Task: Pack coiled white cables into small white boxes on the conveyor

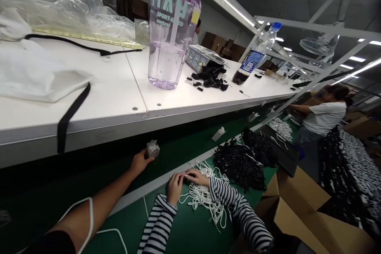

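My left hand (175, 187) and my right hand (197, 177), in striped sleeves, meet at the lower middle of the head view. Their fingertips are pinched together around something small and pale, mostly hidden, which I cannot make out. Beneath and beside my right hand spreads a loose pile of white cords (205, 198) on the green table (160, 206). Farther right lies a heap of black straps or cords (241, 158). From the left, another person's bare arm reaches in, and that person's hand (141, 163) grips a small whitish packet (152, 149).
A white shelf (116, 107) overhangs the bench, holding a purple drinking bottle (169, 35), a cola bottle (253, 59) and black tags (211, 77). An open cardboard box (300, 206) stands at the right. Another person (324, 115) sits farther along.
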Motion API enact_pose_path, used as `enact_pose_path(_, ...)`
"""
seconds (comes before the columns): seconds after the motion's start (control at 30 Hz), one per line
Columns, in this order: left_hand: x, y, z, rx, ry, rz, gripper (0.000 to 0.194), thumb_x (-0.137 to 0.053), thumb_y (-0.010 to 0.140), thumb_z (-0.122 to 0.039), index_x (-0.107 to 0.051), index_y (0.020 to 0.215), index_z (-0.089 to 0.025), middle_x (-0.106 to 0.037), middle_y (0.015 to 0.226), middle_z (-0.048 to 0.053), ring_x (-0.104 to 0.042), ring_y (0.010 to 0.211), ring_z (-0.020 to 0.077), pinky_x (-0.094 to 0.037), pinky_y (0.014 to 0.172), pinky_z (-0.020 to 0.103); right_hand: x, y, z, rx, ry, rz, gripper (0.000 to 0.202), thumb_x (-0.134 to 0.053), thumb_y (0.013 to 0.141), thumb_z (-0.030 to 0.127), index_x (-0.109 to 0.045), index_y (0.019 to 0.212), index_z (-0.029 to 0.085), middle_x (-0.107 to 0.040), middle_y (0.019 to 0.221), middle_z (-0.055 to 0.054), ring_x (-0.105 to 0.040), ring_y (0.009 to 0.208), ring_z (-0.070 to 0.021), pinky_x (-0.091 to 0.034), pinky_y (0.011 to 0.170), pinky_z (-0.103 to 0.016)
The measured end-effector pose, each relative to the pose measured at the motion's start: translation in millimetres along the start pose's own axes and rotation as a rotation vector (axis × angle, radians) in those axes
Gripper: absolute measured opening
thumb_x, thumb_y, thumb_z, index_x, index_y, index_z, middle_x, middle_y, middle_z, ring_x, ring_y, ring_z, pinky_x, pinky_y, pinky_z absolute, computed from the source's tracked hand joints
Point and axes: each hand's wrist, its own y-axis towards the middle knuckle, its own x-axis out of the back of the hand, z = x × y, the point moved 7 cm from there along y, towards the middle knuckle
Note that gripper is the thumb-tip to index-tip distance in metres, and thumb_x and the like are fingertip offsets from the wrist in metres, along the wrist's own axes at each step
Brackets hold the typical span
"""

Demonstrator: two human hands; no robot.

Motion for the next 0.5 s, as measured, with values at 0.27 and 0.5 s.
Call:
enact_pose_path(0.27,28.6,-69.4,-16.1,0.088,-0.073,-0.097,0.056,-0.065,0.079,-0.031,-0.055,0.130,-0.010,-0.057,0.138,0.021,-0.054,0.131,0.0372,-0.047,0.107,0.049,26.6,-11.9,65.0,0.076,0.056,-0.032,0.037,-0.052,0.097,0.056,-0.065,0.093,0.021,-0.067,0.090,-0.003,-0.059,0.076,-0.0137,-0.053,0.075,-0.032)
enact_pose_path(0.5,87.3,-258.6,10.6,0.190,-0.423,0.028,0.064,-0.066,0.070,-0.060,-0.060,0.119,-0.020,-0.063,0.133,0.015,-0.059,0.127,0.0333,-0.057,0.099,0.043,34.8,-18.1,146.9,0.146,0.103,-0.078,0.031,-0.052,0.100,0.047,-0.065,0.092,0.020,-0.066,0.090,-0.002,-0.059,0.071,-0.0108,-0.054,0.067,-0.027)
